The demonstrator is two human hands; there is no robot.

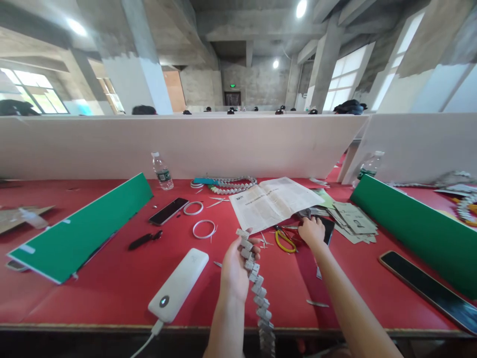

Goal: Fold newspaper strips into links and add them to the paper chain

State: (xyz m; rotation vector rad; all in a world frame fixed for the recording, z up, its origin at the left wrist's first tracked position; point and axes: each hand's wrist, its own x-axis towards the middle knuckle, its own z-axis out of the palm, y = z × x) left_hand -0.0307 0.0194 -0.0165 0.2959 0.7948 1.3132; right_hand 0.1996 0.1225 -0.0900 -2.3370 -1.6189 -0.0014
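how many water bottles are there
2. One water bottle stands beside the far end of the left green panel; the other bottle is partly hidden behind the right green panel. More could be hidden behind the panels.

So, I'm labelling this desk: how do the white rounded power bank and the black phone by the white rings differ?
The white rounded power bank has a white cable at its near end; the black phone shows none. The power bank looks thicker and lies nearer the camera than the phone. Both lie flat on the red tabletop.
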